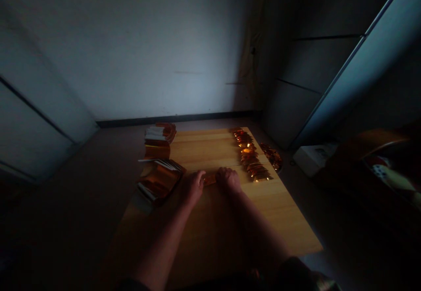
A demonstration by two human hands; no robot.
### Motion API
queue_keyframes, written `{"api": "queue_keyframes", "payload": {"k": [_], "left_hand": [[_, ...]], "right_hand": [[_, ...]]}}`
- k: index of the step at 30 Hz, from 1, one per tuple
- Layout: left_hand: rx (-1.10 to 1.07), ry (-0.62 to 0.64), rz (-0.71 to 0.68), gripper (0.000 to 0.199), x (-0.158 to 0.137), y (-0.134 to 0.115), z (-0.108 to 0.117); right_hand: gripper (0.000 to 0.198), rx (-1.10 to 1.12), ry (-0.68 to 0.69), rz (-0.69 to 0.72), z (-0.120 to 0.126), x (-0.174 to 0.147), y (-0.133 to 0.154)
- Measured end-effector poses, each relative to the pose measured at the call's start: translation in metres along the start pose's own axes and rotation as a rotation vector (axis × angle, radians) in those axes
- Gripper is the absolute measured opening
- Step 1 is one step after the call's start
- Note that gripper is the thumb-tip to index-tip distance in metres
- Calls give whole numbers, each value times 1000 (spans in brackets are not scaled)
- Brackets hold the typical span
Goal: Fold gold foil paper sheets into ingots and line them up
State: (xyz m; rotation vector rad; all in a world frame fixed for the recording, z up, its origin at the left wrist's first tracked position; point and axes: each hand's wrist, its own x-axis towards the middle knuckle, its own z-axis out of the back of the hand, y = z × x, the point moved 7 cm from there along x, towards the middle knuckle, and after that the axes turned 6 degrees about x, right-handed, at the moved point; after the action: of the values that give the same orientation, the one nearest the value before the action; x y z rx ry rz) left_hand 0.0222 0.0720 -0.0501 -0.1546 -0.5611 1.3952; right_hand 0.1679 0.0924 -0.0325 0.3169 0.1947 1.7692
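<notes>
Strip [209, 180] near mid-table [279, 212], spanning the gap between both hands. Held at its left end by the left hand [196, 185], fingers closed on it by the look of things. Held at its right end by the right hand [229, 179], fingers curled over and hiding that end. Can't tell exact finger placement: too dim, contact mostly covered.

Main risk from here, as a judgement: uneven bend or stray crease. Likely cause: unequal pressure left to right, plus poor light on a shiny surface. Also possible: twist or slip, if let go at one end first. Maybe a kink or tear from pulling too hard, given how thin it looks.

Watch the right: row of folded pieces [251, 159] near the right hand, along the table edge. Could get knocked by a wide sweep, perhaps sent over the edge toward the shiny pile [271, 156] beyond.

Watch the left too: sheets [161, 177] loosely stacked near the left arm [171, 238], seemingly past the edge. Could slide off with a bump. Same exposure for the bundle [161, 132] at the far left corner.
</notes>
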Motion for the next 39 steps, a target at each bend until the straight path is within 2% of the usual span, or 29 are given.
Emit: {"api": "queue_keyframes", "payload": {"k": [4, 14, 17, 21, 25, 29, 34, 39], "left_hand": [[61, 28, 21, 34, 1, -1, -2], [132, -8, -28, 31, 0, -3, -1], [226, -23, -94, 24, -3, -12, 6], [396, 13, -207, 28, -3, -25, 10], [395, 82, -306, 27, 4, -27, 9], [390, 151, -388, 27, 7, -29, 4], [449, 133, -310, 26, -7, -30, 5], [421, 83, -338, 29, -26, -37, 12]], "right_hand": [[20, -3, -3, -6, 1, 0, 0], [14, 0, 22, -38, 1, 2, 0], [14, 25, -12, -46, 3, 0, -2], [14, -3, -29, 30, -2, -3, -2], [16, -30, -37, 59, -10, -7, -2], [16, -26, -55, 1, -8, -8, 0], [15, 16, -38, -66, -3, -8, 0], [16, 43, -52, -116, -2, -6, -2]]}}
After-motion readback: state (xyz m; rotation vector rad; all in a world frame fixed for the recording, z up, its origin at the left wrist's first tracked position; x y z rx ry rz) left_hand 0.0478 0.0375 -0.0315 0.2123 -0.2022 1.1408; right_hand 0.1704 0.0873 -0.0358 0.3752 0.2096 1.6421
